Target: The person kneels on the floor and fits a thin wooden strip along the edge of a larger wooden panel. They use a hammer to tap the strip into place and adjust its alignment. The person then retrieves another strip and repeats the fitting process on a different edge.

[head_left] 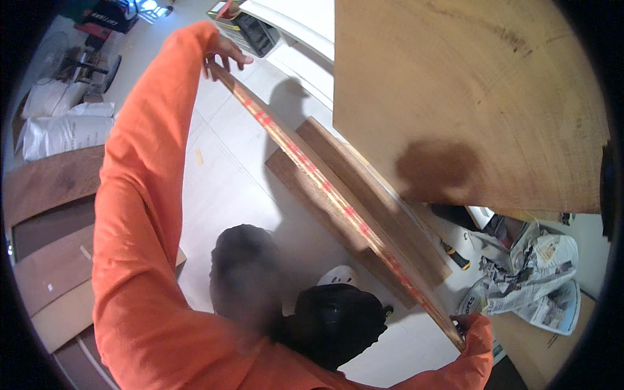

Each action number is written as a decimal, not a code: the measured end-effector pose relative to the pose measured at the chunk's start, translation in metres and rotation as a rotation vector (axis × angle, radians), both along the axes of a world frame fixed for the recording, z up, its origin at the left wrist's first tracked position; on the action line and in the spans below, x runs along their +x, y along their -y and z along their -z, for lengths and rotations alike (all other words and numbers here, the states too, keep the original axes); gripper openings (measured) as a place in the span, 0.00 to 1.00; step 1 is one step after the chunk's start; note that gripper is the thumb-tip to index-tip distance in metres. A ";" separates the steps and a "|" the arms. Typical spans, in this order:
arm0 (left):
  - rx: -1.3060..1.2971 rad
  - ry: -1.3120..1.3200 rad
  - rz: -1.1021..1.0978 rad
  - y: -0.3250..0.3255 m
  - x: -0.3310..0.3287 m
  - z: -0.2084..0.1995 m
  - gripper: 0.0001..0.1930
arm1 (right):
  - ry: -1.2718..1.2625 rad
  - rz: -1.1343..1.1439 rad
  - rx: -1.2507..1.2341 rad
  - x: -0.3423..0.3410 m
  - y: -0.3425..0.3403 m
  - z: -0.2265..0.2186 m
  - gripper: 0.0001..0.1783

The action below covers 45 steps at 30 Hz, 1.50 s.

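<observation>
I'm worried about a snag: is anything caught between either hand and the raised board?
Nothing visible is: the left hand meets the board at its far end, the right hand at its near end, though partly hidden. The planks lie below it.

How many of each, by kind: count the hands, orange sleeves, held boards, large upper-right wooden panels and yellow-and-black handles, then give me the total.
Hands: 2 (left hand, right hand)
Orange sleeves: 2 (left sleeve, right sleeve)
Held board: 1
Large wooden panel: 1
Yellow-and-black handle: 1
Total: 7
</observation>
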State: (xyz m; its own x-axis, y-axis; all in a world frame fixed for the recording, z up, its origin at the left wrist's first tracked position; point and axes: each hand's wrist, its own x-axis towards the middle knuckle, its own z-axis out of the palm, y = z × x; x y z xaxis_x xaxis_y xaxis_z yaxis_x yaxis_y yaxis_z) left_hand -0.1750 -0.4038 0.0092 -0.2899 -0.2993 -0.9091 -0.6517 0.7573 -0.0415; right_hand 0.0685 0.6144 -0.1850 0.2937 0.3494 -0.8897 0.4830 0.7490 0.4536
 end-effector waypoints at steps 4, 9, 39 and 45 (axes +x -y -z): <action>0.359 -0.663 -0.157 0.020 0.075 0.003 0.21 | -0.080 0.003 -0.019 -0.044 0.051 -0.038 0.40; 0.468 -1.159 -0.389 0.012 0.122 0.057 0.22 | -0.465 0.141 -0.586 -0.095 0.194 -0.152 0.38; 0.565 -1.467 -0.672 -0.013 -0.029 0.127 0.35 | -1.662 -0.680 -0.355 -0.041 0.364 -0.207 0.19; 0.523 -1.546 -0.835 -0.027 0.018 0.127 0.22 | -1.831 -0.754 -0.379 -0.031 0.378 -0.202 0.26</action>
State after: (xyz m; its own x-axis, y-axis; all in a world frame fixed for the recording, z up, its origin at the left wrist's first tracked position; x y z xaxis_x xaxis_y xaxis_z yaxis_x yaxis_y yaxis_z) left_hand -0.1571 -0.3765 -0.1182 -0.8026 -0.5952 -0.0399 -0.0418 -0.0106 0.9991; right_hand 0.0378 0.2366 0.0169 -0.9547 -0.2941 0.0452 -0.2931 0.9037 -0.3120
